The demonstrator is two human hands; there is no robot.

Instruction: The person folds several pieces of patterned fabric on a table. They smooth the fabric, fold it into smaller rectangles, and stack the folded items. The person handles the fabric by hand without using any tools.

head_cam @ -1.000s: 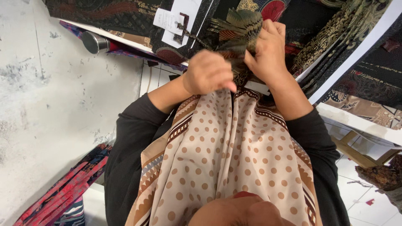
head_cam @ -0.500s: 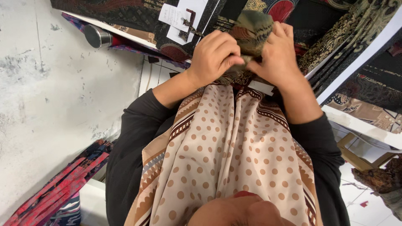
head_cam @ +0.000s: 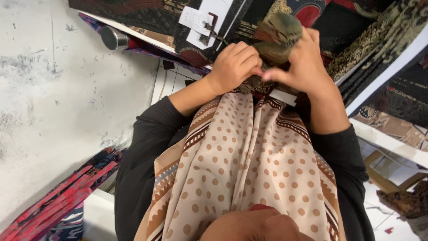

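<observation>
Bunching a piece of dark patterned cloth (head_cam: 277,38), green-brown with a leafy print, the person works with both hands raised in front of the chest. The left hand (head_cam: 232,67) is curled into a loose fist, its fingers clenched on the lower fold of the cloth. The right hand (head_cam: 305,62) cups the bundle from the other side, thumb and forefinger pinched together just beside the left knuckles. The bundle sits between the two hands, pressed against a hanging row of dark patterned garments (head_cam: 187,27).

Judging from the grip, the step in hand looks like gathering or folding this cloth at the rack. The next move would call for keeping both pinches firm so the folds do not slip, and for keeping the bundle free of the paper tags.

Counting what shows: two hands, both the person's own; one cloth bundle held; two white paper tags (head_cam: 196,20) pinned on the garments above the left hand; one round metal rod end (head_cam: 112,37) jutting toward the pale wall (head_cam: 53,111). One dotted beige scarf (head_cam: 240,169) with brown striped borders hangs down the person's front over black sleeves (head_cam: 147,147). One stack of red patterned fabric (head_cam: 62,196) lies at the lower left. How many garments hang in the row I cannot tell; they overlap too closely.
</observation>
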